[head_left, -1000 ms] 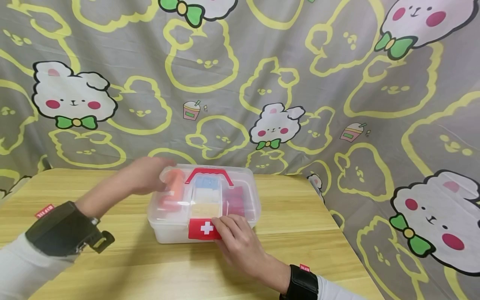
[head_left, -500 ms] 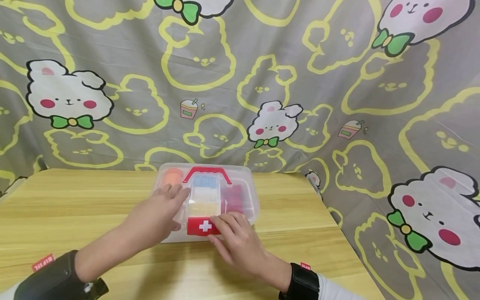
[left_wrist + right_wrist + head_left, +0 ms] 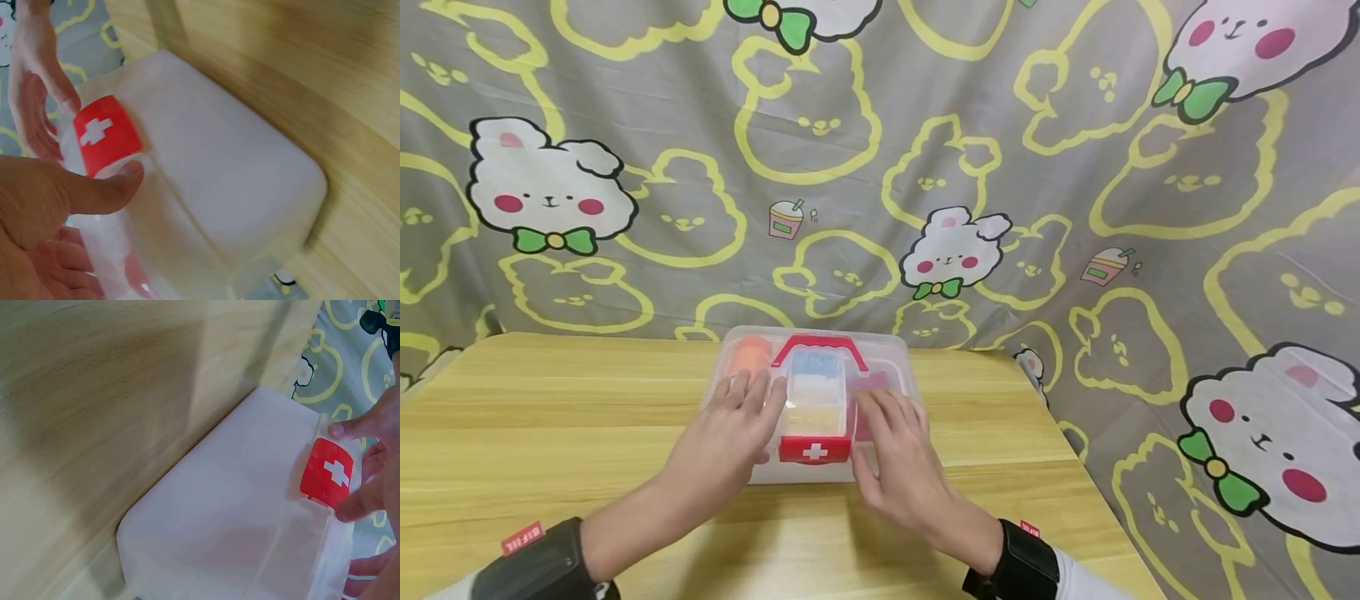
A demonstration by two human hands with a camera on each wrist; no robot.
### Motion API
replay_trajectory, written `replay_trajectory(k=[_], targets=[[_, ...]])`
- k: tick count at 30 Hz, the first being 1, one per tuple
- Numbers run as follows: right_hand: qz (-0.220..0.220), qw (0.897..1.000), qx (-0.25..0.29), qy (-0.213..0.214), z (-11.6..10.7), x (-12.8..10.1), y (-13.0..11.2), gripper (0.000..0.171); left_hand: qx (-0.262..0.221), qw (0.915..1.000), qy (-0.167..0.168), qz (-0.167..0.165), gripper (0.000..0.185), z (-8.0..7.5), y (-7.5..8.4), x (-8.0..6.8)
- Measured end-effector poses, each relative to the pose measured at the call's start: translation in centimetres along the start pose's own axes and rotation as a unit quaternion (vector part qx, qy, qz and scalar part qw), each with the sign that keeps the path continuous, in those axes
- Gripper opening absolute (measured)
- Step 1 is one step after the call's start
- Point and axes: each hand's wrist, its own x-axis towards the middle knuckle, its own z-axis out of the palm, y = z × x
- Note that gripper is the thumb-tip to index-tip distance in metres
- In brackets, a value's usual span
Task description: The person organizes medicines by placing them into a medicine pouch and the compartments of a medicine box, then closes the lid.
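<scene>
A clear plastic first-aid box point(image 3: 887, 367) with a red handle point(image 3: 817, 343) and a red latch with a white cross point(image 3: 815, 451) sits on the wooden table. My left hand point(image 3: 730, 429) lies flat on the left half of the lid, its thumb beside the latch. My right hand point(image 3: 898, 454) lies flat on the right half, with its thumb at the latch's other side. In the left wrist view my left thumb point(image 3: 106, 187) touches the box's point(image 3: 212, 187) front edge just under the latch point(image 3: 106, 134). The right wrist view shows the latch point(image 3: 326, 473) between both thumbs. Orange, blue, white, yellow and dark red items show through the lid.
The light wooden table point(image 3: 550, 417) stretches far to the left of the box and ends about a hand's width to its right. A grey cloth with cartoon bunnies point(image 3: 1075, 167) hangs behind the table and down its right side.
My left hand came from the lid's far left corner to lie flat on its left front. My right hand left the latch and went flat onto the lid's right side.
</scene>
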Motion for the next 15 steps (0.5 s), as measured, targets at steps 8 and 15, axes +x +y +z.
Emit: replay_trajectory(k=[8, 15], targets=[[0.006, 0.999, -0.022, -0.048, -0.24, -0.15, 0.16, 0.069, -0.01, 0.9998, -0.016, -0.012, 0.082, 0.06, -0.21, 0.18], [0.012, 0.998, -0.018, -0.062, 0.04, -0.04, 0.62, 0.072, -0.023, 0.9994, -0.019, -0.018, 0.08, 0.29, -0.57, 0.6]])
